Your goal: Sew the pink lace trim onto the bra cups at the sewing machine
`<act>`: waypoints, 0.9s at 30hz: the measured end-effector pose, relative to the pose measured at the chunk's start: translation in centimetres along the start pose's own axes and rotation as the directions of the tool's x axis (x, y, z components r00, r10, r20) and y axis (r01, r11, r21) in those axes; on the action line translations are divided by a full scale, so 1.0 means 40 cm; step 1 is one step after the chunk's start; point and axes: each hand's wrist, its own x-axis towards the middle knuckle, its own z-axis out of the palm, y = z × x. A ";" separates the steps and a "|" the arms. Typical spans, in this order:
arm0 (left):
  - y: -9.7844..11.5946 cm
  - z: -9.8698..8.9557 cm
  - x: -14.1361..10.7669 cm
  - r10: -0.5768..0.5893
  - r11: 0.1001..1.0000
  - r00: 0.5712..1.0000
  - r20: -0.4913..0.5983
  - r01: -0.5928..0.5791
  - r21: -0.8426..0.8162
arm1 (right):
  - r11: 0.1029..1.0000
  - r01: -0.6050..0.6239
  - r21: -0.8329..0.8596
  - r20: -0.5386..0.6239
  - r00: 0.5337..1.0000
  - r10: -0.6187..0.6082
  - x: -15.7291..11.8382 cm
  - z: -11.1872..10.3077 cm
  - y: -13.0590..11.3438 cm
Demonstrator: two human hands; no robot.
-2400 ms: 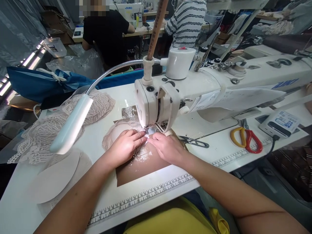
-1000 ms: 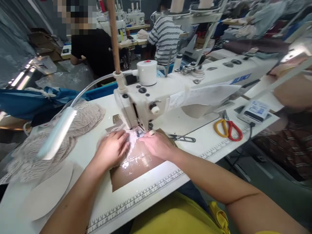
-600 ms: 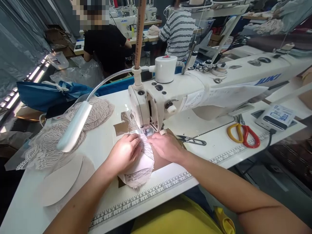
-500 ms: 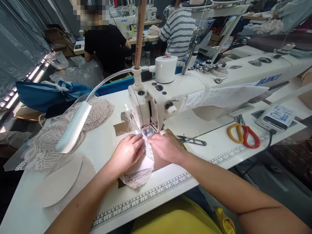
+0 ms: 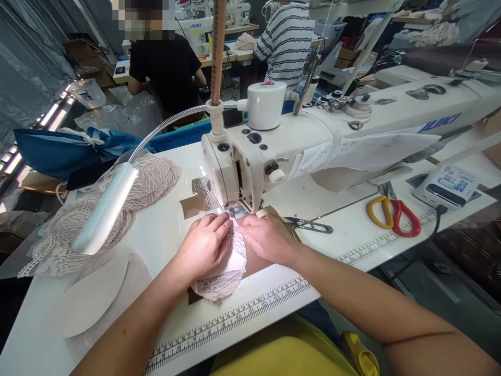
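Observation:
A white sewing machine (image 5: 250, 156) stands over a lace piece (image 5: 221, 284) with a smooth pale layer on it. My left hand (image 5: 205, 240) lies on the piece's left side, fingers stretched toward the needle area. On the right, my right hand (image 5: 268, 235) has its thumb and forefinger pressed together at the fabric's right edge, just below the presser foot. The needle tip is too small to make out. Black thread snips (image 5: 311, 225) lie on the table just right of my right hand.
Stacked lace pieces (image 5: 152, 177) and smooth oval pieces (image 5: 99, 297) lie at the left, under a lamp (image 5: 105, 209). Scissors (image 5: 393, 214) and a white device (image 5: 446, 185) are at the right. A person in black (image 5: 164, 68) and one in stripes (image 5: 285, 47) sit beyond.
The view has shifted slightly, so the lamp and machine head appear a little further left. Both hands keep nearly the same place on the fabric.

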 end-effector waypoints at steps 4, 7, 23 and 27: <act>0.007 -0.001 -0.002 0.006 1.000 1.000 0.000 -0.006 -0.006 | 0.998 -0.001 0.055 0.004 1.000 0.000 -0.003 -0.004 -0.001; 0.007 -0.001 -0.002 0.010 1.000 1.000 -0.016 -0.010 -0.017 | 0.997 -0.006 0.075 0.008 1.000 0.006 -0.004 -0.004 -0.001; -0.005 0.002 0.000 0.025 0.999 1.000 0.017 -0.025 -0.022 | 0.993 0.022 0.114 -0.065 0.998 -0.015 -0.005 0.010 0.007; -0.006 0.000 -0.004 0.038 0.999 0.999 -0.001 -0.038 -0.019 | 0.995 0.026 0.100 -0.068 0.998 -0.019 -0.005 0.012 0.008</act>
